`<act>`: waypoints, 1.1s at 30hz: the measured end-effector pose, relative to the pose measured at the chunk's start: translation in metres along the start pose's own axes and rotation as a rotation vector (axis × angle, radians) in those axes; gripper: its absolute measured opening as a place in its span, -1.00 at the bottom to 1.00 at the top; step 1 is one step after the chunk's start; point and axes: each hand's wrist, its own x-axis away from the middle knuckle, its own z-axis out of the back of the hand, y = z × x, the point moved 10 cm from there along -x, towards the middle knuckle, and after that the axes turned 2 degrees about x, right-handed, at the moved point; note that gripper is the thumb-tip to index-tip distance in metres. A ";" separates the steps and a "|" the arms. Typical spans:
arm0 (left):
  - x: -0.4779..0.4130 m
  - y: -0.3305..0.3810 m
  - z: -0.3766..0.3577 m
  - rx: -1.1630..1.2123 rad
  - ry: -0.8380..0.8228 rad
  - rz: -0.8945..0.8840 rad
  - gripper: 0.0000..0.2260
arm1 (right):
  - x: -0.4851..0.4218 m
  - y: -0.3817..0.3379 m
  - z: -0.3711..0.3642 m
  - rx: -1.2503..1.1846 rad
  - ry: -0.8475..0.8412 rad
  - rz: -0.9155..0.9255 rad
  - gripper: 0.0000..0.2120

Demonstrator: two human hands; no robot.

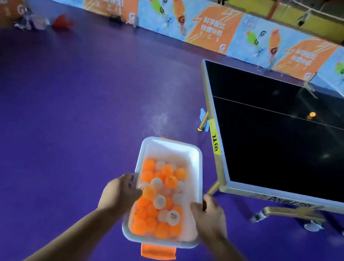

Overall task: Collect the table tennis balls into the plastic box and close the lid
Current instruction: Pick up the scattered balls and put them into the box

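Note:
I hold a white plastic box above the purple floor, with no lid on it. Several orange and white table tennis balls fill its near half. An orange latch hangs at its near end. My left hand grips the box's left rim, thumb over the edge near the balls. My right hand grips the right rim. One orange ball lies on the black table tennis table to the right. No lid is in view.
The table's near left corner and gold leg stand just right of the box. Printed barrier boards run along the far side. A red cloth and other items lie on the floor at far left.

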 end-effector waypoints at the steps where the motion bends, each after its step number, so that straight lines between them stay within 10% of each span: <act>1: -0.013 0.010 -0.008 0.002 -0.024 -0.020 -0.74 | -0.010 0.002 0.007 -0.003 0.011 -0.008 -0.81; 17: -0.200 0.185 -0.151 -0.044 -0.443 -0.331 -0.68 | -0.121 0.049 0.106 -0.098 0.405 -0.399 -0.86; 33: -0.151 0.338 -0.399 -0.010 -0.730 -0.412 -0.90 | -0.148 0.250 0.254 -0.175 0.603 -0.615 -0.81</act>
